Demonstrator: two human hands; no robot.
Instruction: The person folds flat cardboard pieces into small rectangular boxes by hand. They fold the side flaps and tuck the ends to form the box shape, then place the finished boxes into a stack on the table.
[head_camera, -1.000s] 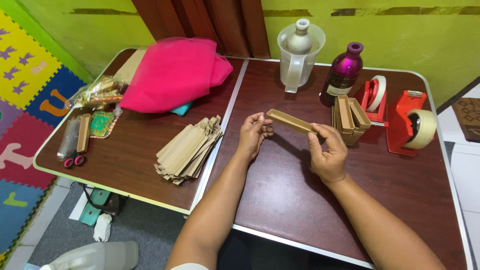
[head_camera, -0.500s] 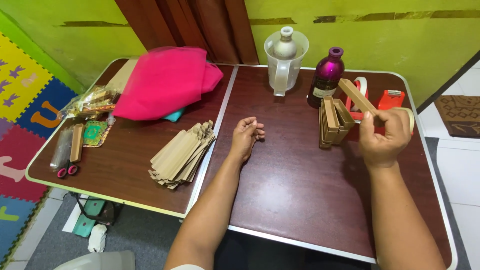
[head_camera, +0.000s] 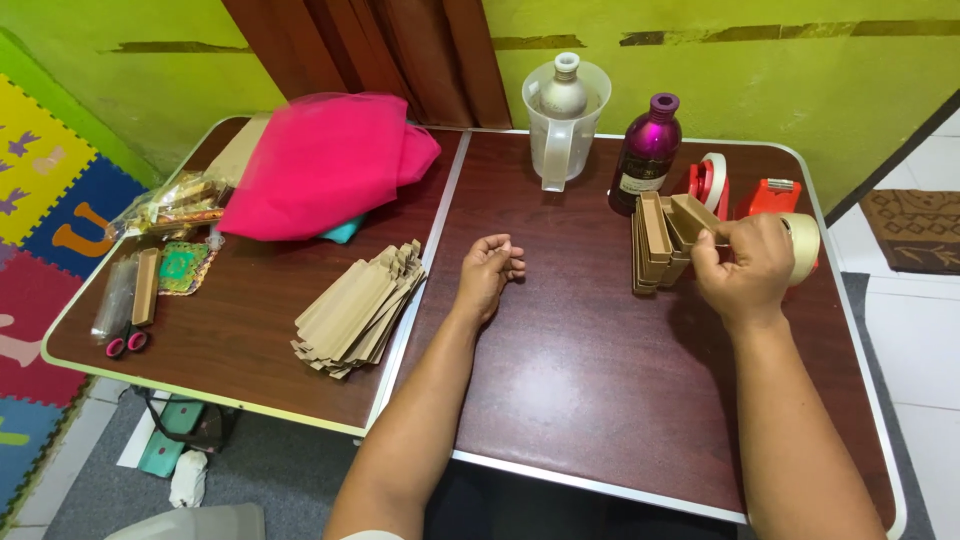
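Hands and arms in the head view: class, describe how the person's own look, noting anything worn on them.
Both forearms are bare up to the bottom edge of the picture: no sleeves, gloves or watch show. The left hand and the right hand show no rings or bracelets that I can make out. The fingernails look short.

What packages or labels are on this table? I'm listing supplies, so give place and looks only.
Purple bottle: far right half, metallic, pale label low on its front.
Clear packets: far left edge, crinkled plastic with gold contents.
Upright boxes: brown card, standing in a row by the right hand, which holds a box.
Flat boxes: brown card, fanned pile at the centre seam.
No screens or signs.
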